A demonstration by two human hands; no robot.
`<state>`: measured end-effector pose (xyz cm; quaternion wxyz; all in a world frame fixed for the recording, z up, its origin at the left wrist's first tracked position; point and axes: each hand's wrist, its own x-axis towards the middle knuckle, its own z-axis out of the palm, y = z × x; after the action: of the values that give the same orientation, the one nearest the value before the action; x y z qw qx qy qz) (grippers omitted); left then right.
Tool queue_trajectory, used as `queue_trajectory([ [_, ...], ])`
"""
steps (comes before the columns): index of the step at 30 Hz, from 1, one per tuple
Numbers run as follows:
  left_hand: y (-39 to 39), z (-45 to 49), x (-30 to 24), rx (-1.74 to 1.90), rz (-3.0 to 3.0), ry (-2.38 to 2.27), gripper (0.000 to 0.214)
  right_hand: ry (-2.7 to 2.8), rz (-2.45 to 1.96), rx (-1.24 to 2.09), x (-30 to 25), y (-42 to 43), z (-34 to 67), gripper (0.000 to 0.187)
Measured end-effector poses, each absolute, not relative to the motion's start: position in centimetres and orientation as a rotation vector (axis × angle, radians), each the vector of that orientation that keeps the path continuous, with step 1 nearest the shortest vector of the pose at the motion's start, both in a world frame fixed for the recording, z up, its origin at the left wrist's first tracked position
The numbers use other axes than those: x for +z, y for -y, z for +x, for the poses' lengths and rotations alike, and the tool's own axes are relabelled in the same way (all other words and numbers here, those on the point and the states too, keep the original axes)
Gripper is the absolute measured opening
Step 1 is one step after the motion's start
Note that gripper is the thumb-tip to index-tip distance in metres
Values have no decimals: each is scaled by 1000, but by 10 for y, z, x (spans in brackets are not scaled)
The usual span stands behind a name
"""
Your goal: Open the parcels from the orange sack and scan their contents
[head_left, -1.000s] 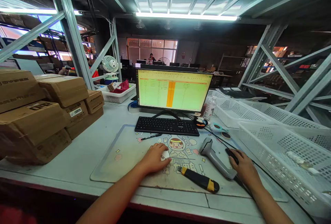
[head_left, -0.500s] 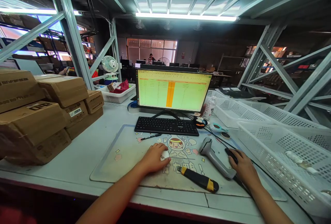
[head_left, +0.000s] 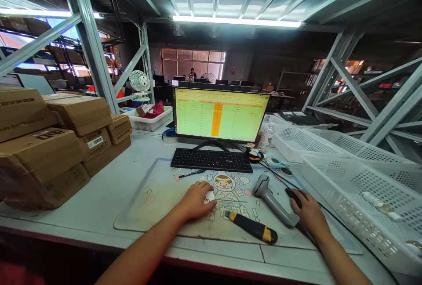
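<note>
My left hand (head_left: 196,201) rests on the desk mat (head_left: 141,210), its fingers curled round a small white rounded object (head_left: 209,197) with dark lettering, mostly covered by the hand. On the right, my right hand (head_left: 310,214) is closed over a black computer mouse (head_left: 293,196). Between the hands lie a grey barcode scanner (head_left: 277,203) and a black and yellow utility knife (head_left: 252,227). Behind them stand a black keyboard (head_left: 211,160) and a lit monitor (head_left: 198,113) showing a spreadsheet with one orange column. A black pen (head_left: 191,173) lies just below the keyboard.
Cardboard boxes (head_left: 39,149) are stacked at the left. White perforated baskets (head_left: 332,175) line the right side, beside a clear bottle (head_left: 266,138) and tape rolls (head_left: 286,171). A small fan (head_left: 139,81) stands behind. Metal posts (head_left: 89,39) frame the desk; a person (head_left: 192,74) is far back.
The view has shifted very slightly. Both hands keep their places on the white object and the mouse.
</note>
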<state>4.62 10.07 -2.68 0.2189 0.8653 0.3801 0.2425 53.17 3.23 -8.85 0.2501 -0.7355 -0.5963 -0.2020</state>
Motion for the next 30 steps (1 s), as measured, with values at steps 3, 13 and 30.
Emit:
queue_trajectory([
  [3,-99,45,-24,647,2416,-1064,45,1616,-2016,-522,-86,-32,530,58],
  [13,-95,39,-20,476,2501,-1126,72,1723,-1871,-374,-90,-37,543,62],
  [30,-56,-119,8,1110,2313,-1416,62,1533,-1661,-515,14,-34,485,65],
])
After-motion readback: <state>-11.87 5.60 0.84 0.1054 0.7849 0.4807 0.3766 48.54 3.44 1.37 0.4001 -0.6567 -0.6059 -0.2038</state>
